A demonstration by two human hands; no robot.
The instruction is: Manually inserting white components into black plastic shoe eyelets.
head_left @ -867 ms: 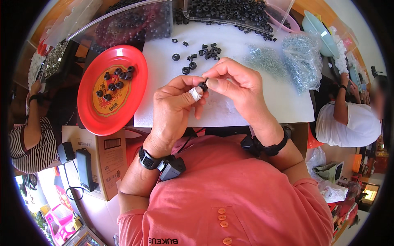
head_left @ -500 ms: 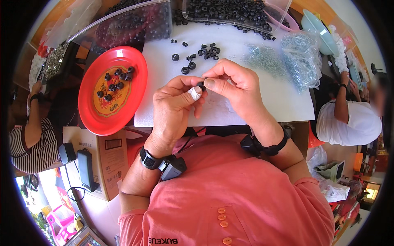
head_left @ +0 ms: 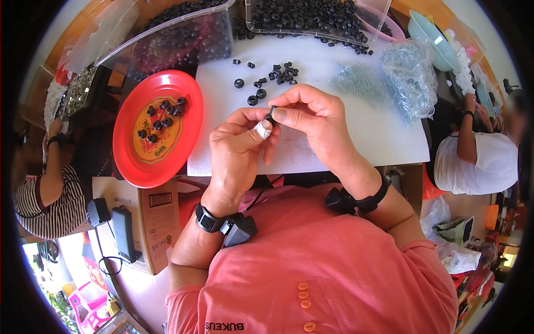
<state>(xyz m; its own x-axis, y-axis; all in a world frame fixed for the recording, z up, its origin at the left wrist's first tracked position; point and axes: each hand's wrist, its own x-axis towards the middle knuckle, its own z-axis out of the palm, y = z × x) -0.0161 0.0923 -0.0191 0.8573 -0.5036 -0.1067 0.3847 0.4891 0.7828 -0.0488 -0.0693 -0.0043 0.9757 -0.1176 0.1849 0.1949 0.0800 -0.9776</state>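
Both hands meet above the near part of a white board (head_left: 222, 122). Between their fingertips is a small black part (head_left: 271, 116), mostly covered by the fingers. My left hand (head_left: 238, 136), with white tape round the thumb, pinches it from the left. My right hand (head_left: 317, 114) grips it from the other side with thumb and forefinger. Just beyond lie two black rings (head_left: 256, 97) and a loose group of small black pieces (head_left: 283, 73). To the left, a red oval plate (head_left: 125, 133) carries several black pieces (head_left: 161, 119).
Clear bins of black parts (head_left: 189, 47) (head_left: 311, 19) stand along the far edge. Tiny clear pieces (head_left: 359, 78) and a clear plastic bag (head_left: 409, 78) lie at the right, near a pale green basin (head_left: 431, 42). Other people sit at left (head_left: 47, 200) and right (head_left: 478, 161).
The whole view has shifted slightly. My right fingers have tilted a little on the black part, and more of it shows above the left thumb. Both hands keep their pinch.
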